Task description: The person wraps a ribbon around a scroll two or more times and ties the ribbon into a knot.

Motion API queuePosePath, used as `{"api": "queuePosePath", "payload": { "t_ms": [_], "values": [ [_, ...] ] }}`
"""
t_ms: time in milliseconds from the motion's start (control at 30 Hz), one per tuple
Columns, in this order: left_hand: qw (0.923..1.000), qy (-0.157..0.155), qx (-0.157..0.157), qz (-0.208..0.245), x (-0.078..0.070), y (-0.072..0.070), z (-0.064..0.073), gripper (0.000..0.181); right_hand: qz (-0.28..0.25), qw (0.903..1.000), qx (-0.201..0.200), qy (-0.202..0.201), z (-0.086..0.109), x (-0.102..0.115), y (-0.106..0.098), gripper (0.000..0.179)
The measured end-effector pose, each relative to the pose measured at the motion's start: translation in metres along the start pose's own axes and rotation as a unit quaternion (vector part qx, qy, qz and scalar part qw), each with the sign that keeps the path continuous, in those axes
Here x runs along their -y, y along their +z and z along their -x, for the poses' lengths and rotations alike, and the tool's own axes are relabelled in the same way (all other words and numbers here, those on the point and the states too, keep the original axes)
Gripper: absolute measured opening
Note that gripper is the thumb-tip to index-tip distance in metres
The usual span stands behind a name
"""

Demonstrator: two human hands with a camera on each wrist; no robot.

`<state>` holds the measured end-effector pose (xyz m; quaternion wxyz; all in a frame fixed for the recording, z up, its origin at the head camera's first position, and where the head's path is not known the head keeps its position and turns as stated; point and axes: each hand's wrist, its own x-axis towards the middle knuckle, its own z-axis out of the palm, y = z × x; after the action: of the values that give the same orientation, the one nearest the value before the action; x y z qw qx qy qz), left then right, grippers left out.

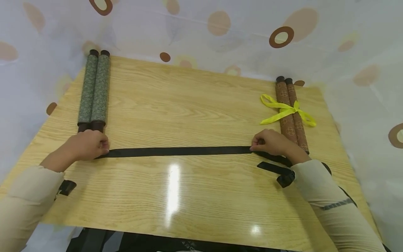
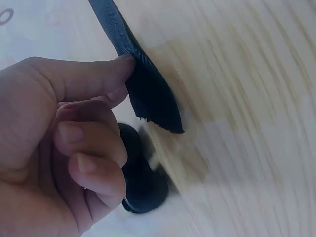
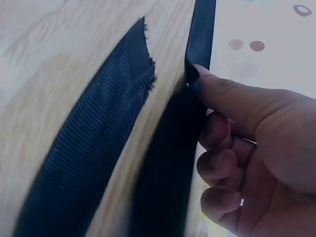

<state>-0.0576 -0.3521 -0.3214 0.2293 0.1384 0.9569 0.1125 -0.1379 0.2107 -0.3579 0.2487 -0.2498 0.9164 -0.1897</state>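
A long black ribbon stretches straight across the wooden table between both hands. My left hand pinches it near its left end; the left wrist view shows the frayed end just past thumb and finger. With thumb and forefinger my right hand pinches the ribbon farther along, and the rest trails back under the right forearm. Beside that hand lies a cut ribbon end. Just beyond the left hand lie two grey-green patterned rolls with dark end knobs, their near knobs partly hidden by the hand.
Two brown patterned rolls lie side by side at the right, tied with a yellow ribbon in a bow. The wooden table meets a dotted white sheet at the back and sides. Dark objects show below the front edge.
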Motion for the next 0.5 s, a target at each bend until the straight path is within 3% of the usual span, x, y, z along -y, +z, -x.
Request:
{"api": "queuePosePath", "payload": {
  "t_ms": [333,500],
  "values": [
    [0.9985,-0.05,0.024,0.003,0.035,-0.008,0.012,0.012,0.028,0.9995,-0.003,0.014,0.001,-0.009,-0.009,0.012],
    [0.9976,-0.032,0.061,0.012,0.052,-0.024,0.01,0.012,0.047,0.9987,-0.022,0.004,0.003,-0.013,-0.012,0.01]
  ]
}}
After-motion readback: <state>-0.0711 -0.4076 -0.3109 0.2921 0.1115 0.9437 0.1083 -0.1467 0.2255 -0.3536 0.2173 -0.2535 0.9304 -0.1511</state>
